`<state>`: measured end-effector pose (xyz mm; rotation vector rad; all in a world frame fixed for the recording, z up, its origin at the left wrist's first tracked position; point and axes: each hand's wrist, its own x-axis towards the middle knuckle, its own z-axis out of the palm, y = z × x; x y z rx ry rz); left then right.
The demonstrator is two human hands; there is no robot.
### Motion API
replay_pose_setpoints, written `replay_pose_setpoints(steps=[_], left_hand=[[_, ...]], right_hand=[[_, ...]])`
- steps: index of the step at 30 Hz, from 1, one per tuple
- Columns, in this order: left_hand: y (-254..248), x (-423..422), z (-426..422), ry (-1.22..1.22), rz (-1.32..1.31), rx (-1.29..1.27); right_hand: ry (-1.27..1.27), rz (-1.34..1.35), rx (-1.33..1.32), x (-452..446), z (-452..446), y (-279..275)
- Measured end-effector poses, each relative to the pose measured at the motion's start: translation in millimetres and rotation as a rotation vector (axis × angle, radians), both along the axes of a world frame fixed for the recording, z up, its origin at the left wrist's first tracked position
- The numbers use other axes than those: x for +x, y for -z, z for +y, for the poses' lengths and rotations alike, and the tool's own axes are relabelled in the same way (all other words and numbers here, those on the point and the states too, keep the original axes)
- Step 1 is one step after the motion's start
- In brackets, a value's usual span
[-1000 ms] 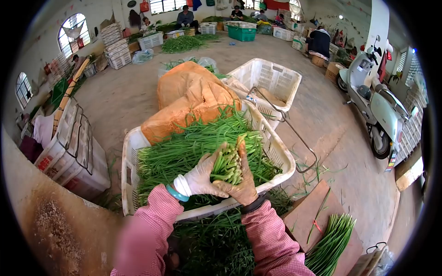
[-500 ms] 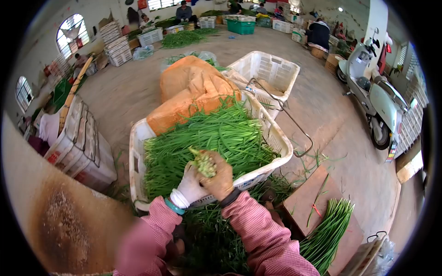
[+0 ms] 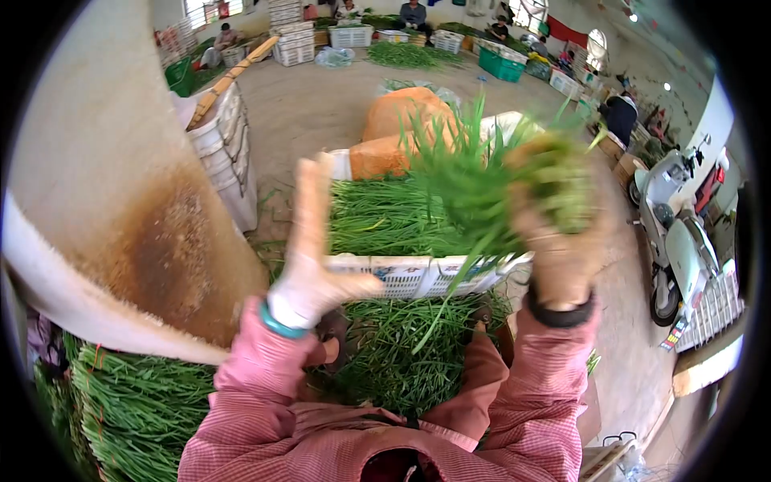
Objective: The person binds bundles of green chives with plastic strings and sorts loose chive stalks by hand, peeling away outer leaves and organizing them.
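My left hand (image 3: 313,249), in a pale glove with a teal bangle at the wrist, is raised with thumb and fingers spread and nothing in it. My right hand (image 3: 558,245), blurred by motion, is closed round a bunch of green stalks (image 3: 566,181) and holds it up at the right. The bunch's long leaves hang leftward over the white crate (image 3: 418,275). Inside that crate lie more green stalks (image 3: 385,217), with an orange cloth (image 3: 409,120) at its far side.
Loose greens (image 3: 401,353) cover the floor by my feet. Tied bundles (image 3: 144,410) lie at lower left, beside a stained pale surface (image 3: 177,241). Stacked white crates (image 3: 229,153) stand at left, a scooter (image 3: 679,241) at right. Several people sit at the back.
The view has swung left and down. My hands have parted: the left is now open and empty, while the right has lifted the bunch up to the right.
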<state>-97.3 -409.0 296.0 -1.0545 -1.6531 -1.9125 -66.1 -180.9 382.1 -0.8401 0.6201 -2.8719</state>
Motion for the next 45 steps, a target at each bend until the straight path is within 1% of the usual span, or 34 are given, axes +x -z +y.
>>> replay_pose_setpoints(steps=[1, 2, 3, 4, 5, 6, 7, 8, 10, 11, 12, 14, 16, 17, 18, 20, 21, 22, 24, 25, 26, 28, 30, 32, 34, 35, 36, 38, 40, 41, 42, 43, 44, 45], left_hand=[[6.2, 13.1, 12.0, -0.080, 0.075, -0.117], [20.2, 24.2, 24.6, -0.161, 0.154, -0.232], [53.8, 31.7, 42.2, -0.170, 0.026, -0.287], [87.3, 40.1, 55.9, -0.179, -0.100, -0.339], [100.9, 56.1, 59.9, -0.062, -0.359, -0.030], [111.2, 68.3, 59.7, 0.065, -0.607, 0.285], [120.3, 75.5, 48.3, 0.076, -0.718, 0.400], [129.3, 78.6, 31.3, 0.084, -0.834, 0.515], [135.3, 80.9, -2.6, 0.060, -0.786, 0.741], [148.8, 75.8, -26.4, 0.100, -0.824, 0.798], [131.5, 78.9, -49.2, 0.249, -0.877, 0.971], [83.7, 88.5, -92.3, 0.507, -0.905, 1.094], [83.9, 87.9, -86.0, 0.066, -0.834, 1.018], [93.6, 78.9, -83.6, 0.062, -0.786, 1.036], [96.0, 72.0, -77.6, 0.015, -0.803, 1.020], [96.5, 61.7, -64.7, 0.075, -0.926, 0.856], [88.7, 56.5, -57.2, 0.213, -0.992, 0.831], [73.7, 59.0, -52.6, 0.407, -1.001, 0.737], [79.9, 56.9, -44.8, 0.452, -0.957, 0.291], [81.7, 62.1, -39.3, 0.349, -0.833, -0.021], [109.1, 64.5, -30.2, 0.177, -0.564, -0.198], [124.2, 92.8, -28.1, 0.228, -0.659, -0.210], [135.4, 114.2, -40.8, 0.205, -0.811, -0.291], [136.1, 127.2, -73.4, 0.496, -1.006, -0.314], [124.1, 139.1, -120.6, 0.766, -1.260, -0.520], [131.1, 151.8, -133.4, 0.765, -1.294, -0.522], [138.7, 168.3, -143.4, 0.834, -1.301, -0.522], [152.9, 199.7, -156.6, 0.940, -1.316, -0.506], [164.5, 220.2, -150.2, 0.851, -1.336, -0.500], [167.8, 225.5, -149.5, 0.794, -1.348, -0.497], [169.3, 229.9, -146.9, 0.730, -1.350, -0.495], [169.0, 234.3, -146.5, 0.672, -1.348, -0.498], [169.4, 235.0, -145.8, 0.623, -1.342, -0.500], [167.4, 237.2, -147.8, 0.582, -1.336, -0.500]], right_hand=[[-0.057, -0.089, 0.118, 1.1, -21.1, 11.3], [0.189, 0.033, 0.451, 4.1, -45.3, 26.5], [0.447, 0.133, 0.783, 7.0, -69.6, 41.7], [0.609, 0.281, 1.101, 4.9, -86.4, 54.2], [0.090, -0.112, 0.732, -7.5, -100.8, 72.2], [-0.026, -0.107, 0.802, -11.5, -117.4, 80.5], [-0.141, -0.095, 0.877, -14.7, -134.6, 86.9], [0.171, 0.328, 1.375, -13.5, -155.0, 92.7], [0.361, 0.777, 1.441, -19.5, -201.7, 99.4], [0.283, 0.871, 1.468, -18.8, -219.1, 94.6], [0.309, 0.936, 1.535, -21.6, -237.1, 101.8], [0.098, 0.934, 1.778, -22.3, -242.2, 98.7], [0.114, 0.853, 1.776, -22.2, -220.0, 105.6], [-0.091, 0.629, 1.832, -18.0, -202.0, 101.6], [0.151, 0.724, 1.685, -22.8, -188.0, 138.7], [0.337, 0.445, 1.659, -6.3, -169.0, 154.4], [0.402, 0.291, 1.303, 0.8, -161.6, 162.3], [0.419, 0.275, 1.307, 1.4, -154.7, 167.5], [0.365, -0.230, 0.762, 7.2, -141.4, 175.1], [0.339, -0.366, 0.565, 21.8, -140.7, 158.2], [0.370, -0.451, 0.466, 26.7, -137.3, 151.8], [0.319, -0.502, 0.247, 34.7, -136.0, 163.0], [0.298, -0.481, 0.385, 53.2, -138.7, 167.0], [0.373, -0.350, 0.465, 53.1, -135.0, 187.3], [0.092, -0.488, 0.251, 62.1, -114.9, 163.9], [-0.023, -0.668, 0.091, 52.6, -105.8, 184.1], [-0.022, -0.778, -0.023, 38.8, -97.9, 209.5], [0.015, -0.761, 0.163, 35.9, -96.7, 231.2], [-0.084, -0.776, 0.304, 32.5, -99.4, 244.9], [0.122, -0.908, 0.423, 30.8, -101.1, 240.4], [0.209, -0.949, 0.286, 25.6, -92.2, 251.9], [0.364, -1.010, 0.274, 21.5, -81.0, 253.0], [0.523, -0.969, 0.302, 19.5, -70.4, 252.1], [0.632, -0.832, 0.349, 16.2, -57.8, 265.0]])
